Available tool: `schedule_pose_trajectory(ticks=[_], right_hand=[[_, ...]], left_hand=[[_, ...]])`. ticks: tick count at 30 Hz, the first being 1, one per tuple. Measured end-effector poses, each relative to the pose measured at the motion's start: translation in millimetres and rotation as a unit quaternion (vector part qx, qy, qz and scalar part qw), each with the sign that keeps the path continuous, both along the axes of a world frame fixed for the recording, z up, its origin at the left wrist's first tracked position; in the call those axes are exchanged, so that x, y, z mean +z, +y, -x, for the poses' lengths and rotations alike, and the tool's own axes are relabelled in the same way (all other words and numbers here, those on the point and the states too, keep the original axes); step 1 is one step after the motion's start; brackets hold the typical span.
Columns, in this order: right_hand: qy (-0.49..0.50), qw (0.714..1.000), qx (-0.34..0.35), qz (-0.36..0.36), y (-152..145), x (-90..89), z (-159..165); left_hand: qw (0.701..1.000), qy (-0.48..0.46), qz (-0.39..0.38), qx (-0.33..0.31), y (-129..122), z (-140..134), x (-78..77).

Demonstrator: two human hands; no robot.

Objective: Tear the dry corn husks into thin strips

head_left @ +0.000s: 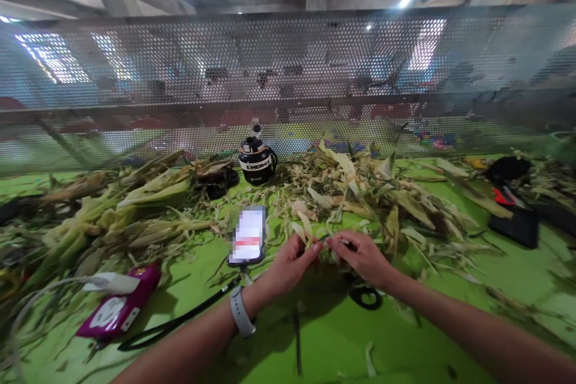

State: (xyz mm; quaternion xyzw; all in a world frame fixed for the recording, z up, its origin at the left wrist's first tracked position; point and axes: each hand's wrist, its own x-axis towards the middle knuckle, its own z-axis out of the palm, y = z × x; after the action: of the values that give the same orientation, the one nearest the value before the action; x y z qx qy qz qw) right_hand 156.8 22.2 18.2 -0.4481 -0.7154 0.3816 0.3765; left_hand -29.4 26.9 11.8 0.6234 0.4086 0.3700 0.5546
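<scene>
My left hand [294, 257] is closed in a pinch, with a pale, curled strip of corn husk [306, 227] standing up from its fingers. Close beside it, my right hand [362, 257] pinches too, thumb and finger together; what lies between its fingertips is too small to make out. The fingertips of both hands nearly meet above the green table [333, 342]. Just under the right wrist lies a black ring-shaped thing [365, 297]. Shredded husk lies scattered around and behind the hands.
Heaps of corn husks lie at left [148, 198] and behind [360, 186]. A lit phone [248, 237] with a strap, a black jug marked ENERGY [257, 162], a purple pouch [121, 306] with a white cable and a black box [515, 228] surround the hands. A perforated metal screen [288, 54] stands behind.
</scene>
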Motion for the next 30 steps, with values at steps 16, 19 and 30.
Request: schedule_pose_trajectory(ticks=[16, 19, 30], right_hand=[[-0.052, 0.997, -0.017, -0.062, 8, -7.1, -4], [-0.062, 0.990, -0.033, -0.123, 6, -4.6, -6], [0.102, 0.992, 0.010, -0.078, -9, -0.1, 5]], left_hand=[[0.997, 0.035, -0.028, -0.062, 3, 11, 8.2], [0.990, 0.071, -0.077, -0.098, 2, 13, 17.1], [0.972, 0.084, -0.052, -0.211, -7, 10, 16.1]])
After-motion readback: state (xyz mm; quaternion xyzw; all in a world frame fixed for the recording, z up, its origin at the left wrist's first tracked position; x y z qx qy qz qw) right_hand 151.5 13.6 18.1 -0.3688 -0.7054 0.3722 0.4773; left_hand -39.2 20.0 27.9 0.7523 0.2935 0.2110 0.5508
